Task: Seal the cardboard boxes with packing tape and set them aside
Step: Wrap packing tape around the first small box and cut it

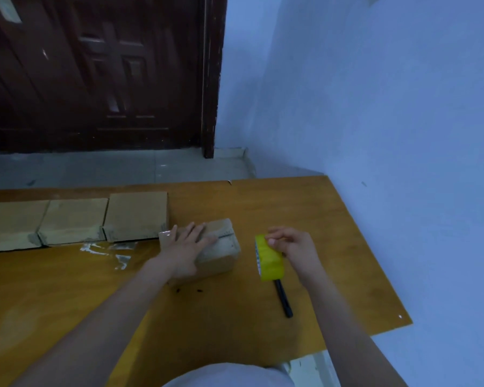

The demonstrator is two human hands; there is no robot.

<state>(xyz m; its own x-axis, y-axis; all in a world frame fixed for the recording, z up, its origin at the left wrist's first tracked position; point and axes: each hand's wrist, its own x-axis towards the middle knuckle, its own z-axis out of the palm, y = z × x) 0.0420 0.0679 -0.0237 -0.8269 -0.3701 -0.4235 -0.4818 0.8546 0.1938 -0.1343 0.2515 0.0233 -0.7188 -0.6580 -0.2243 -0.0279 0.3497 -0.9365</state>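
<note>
Pressing flat on a small cardboard box near the middle of the worktop, the left hand has its fingers straight and spread. Just beside the box, the right hand grips a yellow tape roll above a black pen. 3 more boxes line the worktop's far left edge.

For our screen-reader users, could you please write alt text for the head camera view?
A person's left hand presses flat on a small cardboard box on a wooden table, while the right hand holds a yellow tape roll. Three boxes line the far edge.
</note>
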